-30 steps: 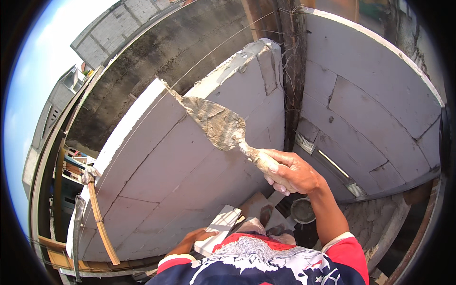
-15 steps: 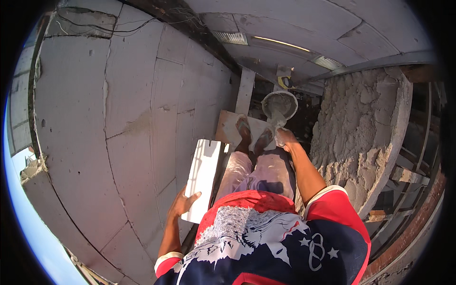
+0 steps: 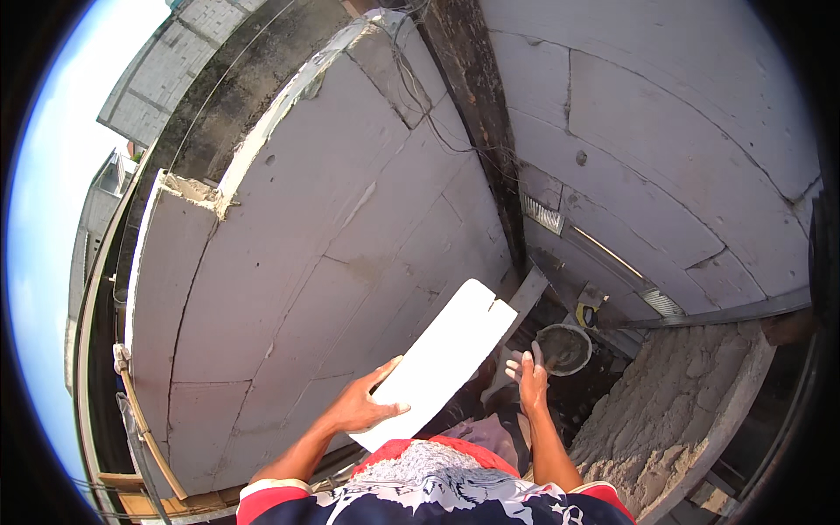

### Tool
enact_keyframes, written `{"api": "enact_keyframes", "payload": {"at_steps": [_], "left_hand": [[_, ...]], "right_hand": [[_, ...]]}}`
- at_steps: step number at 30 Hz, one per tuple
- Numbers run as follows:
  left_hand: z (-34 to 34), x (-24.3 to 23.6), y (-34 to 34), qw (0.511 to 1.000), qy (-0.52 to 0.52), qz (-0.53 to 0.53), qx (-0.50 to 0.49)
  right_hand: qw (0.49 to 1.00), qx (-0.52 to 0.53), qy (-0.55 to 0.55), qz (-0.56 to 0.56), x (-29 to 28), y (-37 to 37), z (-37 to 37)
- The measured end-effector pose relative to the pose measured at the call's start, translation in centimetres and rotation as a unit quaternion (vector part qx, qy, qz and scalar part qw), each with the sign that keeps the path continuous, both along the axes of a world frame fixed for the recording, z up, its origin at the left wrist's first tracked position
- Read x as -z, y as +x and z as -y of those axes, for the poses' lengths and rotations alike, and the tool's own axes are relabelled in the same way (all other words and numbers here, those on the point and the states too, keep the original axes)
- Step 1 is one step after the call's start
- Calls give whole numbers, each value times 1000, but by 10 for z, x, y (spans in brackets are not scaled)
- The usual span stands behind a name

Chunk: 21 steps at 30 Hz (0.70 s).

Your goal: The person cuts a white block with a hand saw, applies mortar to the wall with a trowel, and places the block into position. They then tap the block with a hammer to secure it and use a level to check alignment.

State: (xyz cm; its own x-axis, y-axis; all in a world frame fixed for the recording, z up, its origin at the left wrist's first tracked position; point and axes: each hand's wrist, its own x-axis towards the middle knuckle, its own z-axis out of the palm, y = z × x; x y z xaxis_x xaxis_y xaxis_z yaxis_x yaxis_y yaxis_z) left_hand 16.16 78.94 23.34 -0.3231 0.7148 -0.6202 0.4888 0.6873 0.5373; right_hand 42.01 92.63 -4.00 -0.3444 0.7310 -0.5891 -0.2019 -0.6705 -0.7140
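A long white slab [image 3: 437, 367] with a notch at its far end slants away in front of my body. My left hand [image 3: 363, 407] grips its left edge near the close end, thumb over the top face and fingers partly hidden at the side. Beyond the slab's right side, my right hand [image 3: 530, 381] is raised with its fingers apart, holding nothing. Just past that hand stands a round bucket [image 3: 573, 327] with wet grey mix in it. My feet are mostly hidden under the slab.
A pale block wall [image 3: 297, 236] rises on the left, with a dark beam [image 3: 477, 96] and loose wires [image 3: 437, 127] in the corner. Rough, lumpy mortar covers a low wall [image 3: 682, 402] at right. A yellow and black object [image 3: 584, 315] lies by the bucket.
My view has swung left. The slab has come across in front of me, tilted rightward. My right hand, earlier closed on something grey by the bucket, is now raised and empty.
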Motion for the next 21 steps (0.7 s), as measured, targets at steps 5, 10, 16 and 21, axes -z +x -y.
{"api": "enact_keyframes", "payload": {"at_steps": [5,10,16,21], "left_hand": [[-31,-72,19,992,124,-31,-21],[-38,-131,19,966,254,-24,-45],[-117,-245,-43,718,486,-491,84],[-154,-305,-91,745,307,-590,44]], "right_hand": [[952,-133,207,-180,-148,-63,16],[935,-136,278,-171,-290,-79,-37],[914,-105,268,-285,-325,-105,-78],[890,-186,213,-358,-345,-136,-84]]}}
